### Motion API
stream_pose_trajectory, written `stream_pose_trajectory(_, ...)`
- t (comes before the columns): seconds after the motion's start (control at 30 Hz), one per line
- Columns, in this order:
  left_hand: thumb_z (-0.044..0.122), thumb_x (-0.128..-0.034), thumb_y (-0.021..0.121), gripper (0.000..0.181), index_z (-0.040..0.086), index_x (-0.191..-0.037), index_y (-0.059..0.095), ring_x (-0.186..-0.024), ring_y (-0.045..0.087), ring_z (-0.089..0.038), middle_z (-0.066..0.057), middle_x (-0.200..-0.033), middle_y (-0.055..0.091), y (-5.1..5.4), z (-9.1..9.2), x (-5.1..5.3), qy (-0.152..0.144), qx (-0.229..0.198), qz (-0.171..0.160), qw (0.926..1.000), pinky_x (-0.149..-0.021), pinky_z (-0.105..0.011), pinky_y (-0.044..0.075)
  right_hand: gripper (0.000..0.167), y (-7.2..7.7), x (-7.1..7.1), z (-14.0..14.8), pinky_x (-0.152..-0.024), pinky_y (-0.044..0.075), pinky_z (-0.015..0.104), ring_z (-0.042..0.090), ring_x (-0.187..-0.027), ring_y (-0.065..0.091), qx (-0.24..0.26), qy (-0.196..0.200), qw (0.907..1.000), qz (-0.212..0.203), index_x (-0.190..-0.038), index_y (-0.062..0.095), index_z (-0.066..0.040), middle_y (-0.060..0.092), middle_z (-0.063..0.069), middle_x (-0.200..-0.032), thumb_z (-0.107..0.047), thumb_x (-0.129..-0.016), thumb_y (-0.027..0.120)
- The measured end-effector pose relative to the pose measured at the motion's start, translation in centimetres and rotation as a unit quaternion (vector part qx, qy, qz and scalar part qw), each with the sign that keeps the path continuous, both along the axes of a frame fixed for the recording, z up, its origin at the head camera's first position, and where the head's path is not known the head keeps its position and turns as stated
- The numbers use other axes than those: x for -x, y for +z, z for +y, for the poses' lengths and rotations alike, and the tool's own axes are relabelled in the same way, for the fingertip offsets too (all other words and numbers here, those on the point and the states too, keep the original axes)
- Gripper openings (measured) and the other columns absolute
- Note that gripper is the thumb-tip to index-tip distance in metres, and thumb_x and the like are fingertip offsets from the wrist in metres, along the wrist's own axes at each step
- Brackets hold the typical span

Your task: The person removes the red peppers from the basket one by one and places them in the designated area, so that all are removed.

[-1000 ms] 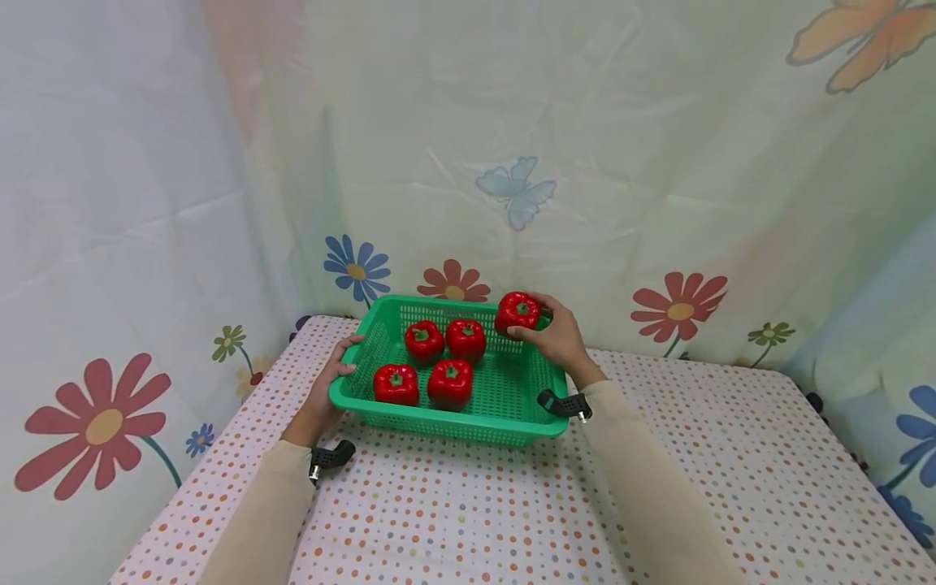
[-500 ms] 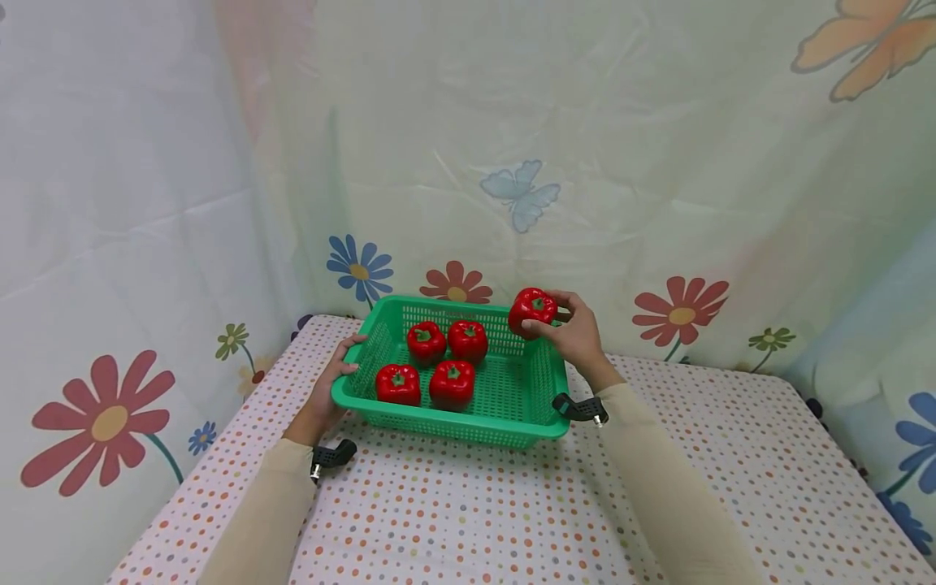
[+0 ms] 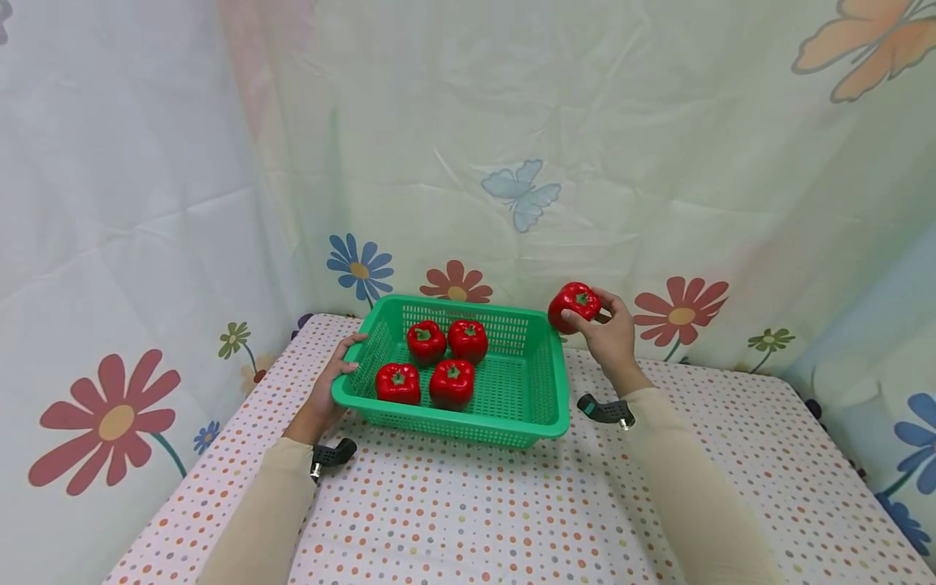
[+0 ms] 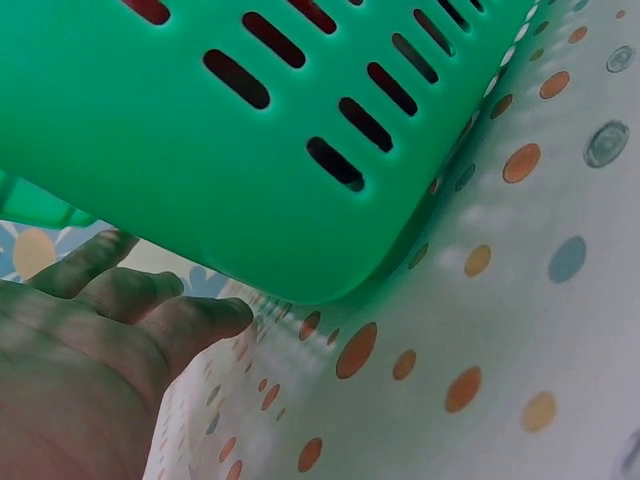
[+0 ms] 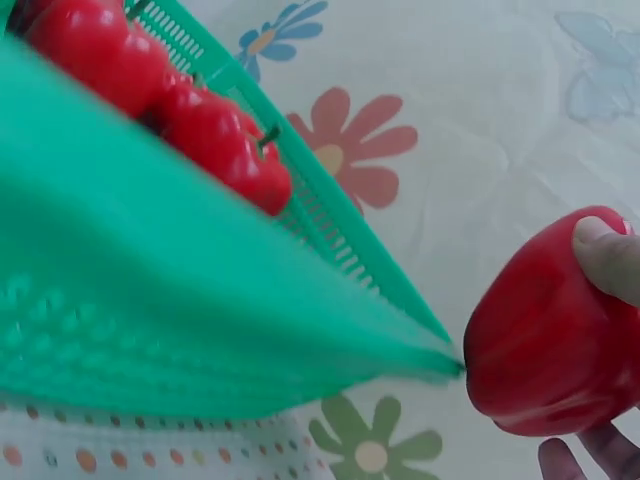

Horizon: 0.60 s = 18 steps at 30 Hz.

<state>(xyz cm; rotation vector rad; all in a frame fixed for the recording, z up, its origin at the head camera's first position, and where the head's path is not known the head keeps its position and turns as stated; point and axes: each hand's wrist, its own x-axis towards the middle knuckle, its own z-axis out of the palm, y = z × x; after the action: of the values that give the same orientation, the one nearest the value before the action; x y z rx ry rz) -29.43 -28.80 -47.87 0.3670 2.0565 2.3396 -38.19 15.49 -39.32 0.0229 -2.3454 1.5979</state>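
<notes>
A red bell pepper (image 3: 574,308) is pinched between the thumb and fingers of my right hand (image 3: 614,331), held up at the back right corner of the green plastic basket (image 3: 468,420). The right wrist view shows this bell pepper (image 5: 550,330) just past the basket's blurred rim, with the thumb on its side. My left hand (image 3: 331,382) holds the basket's left rim. In the left wrist view, several fingers of the left hand (image 4: 90,340) reach along the outside, below the rim. Inside the basket, several more red bell peppers (image 3: 451,385) sit in its left half, stems up.
A dotted cloth (image 3: 439,520) covers the table beneath the basket. Behind it hangs a pale curtain (image 3: 409,146) printed with flowers and butterflies, close to the basket's back edge. Both wrists wear black straps.
My right hand has carried its bell pepper rightward, from above the basket's back right part to its right rim. The left hand, basket and other peppers stay where they were.
</notes>
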Motion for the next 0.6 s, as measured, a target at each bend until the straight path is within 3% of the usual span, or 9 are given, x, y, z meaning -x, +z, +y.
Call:
stream_pose_trajectory(0.2,0.016,-0.0910,0.032,0.059,0.019,-0.149,0.021,-0.148,0.014,-0.042,-0.013,-0.162,0.008,0.0,-0.1,0.0,-0.001,-0.002,0.002,1.0000,-0.113,-0.060,0.022,0.076,-0.8,0.1,1.2,-0.102,0.047,0.049,0.033,-0.130,0.045,-0.001,-0.024,0.9996,-0.016,-0.150,0.035,-0.012,0.041,0.013,-0.152,-0.030,-0.087,0.074)
stream_pose_trajectory(0.6,0.016,-0.0918,0.032,0.059,0.019,-0.149,0.021,-0.147,0.016,-0.040,-0.011,-0.162,0.009,0.3,-0.1,-0.1,-0.002,-0.003,-0.007,1.0000,-0.111,-0.054,0.028,0.078,-5.1,0.7,3.4,-0.107,0.040,0.055,0.041,-0.140,0.035,-0.058,-0.047,0.9935,-0.086,-0.152,0.026,-0.003,0.032,0.022,-0.154,-0.026,-0.091,0.069)
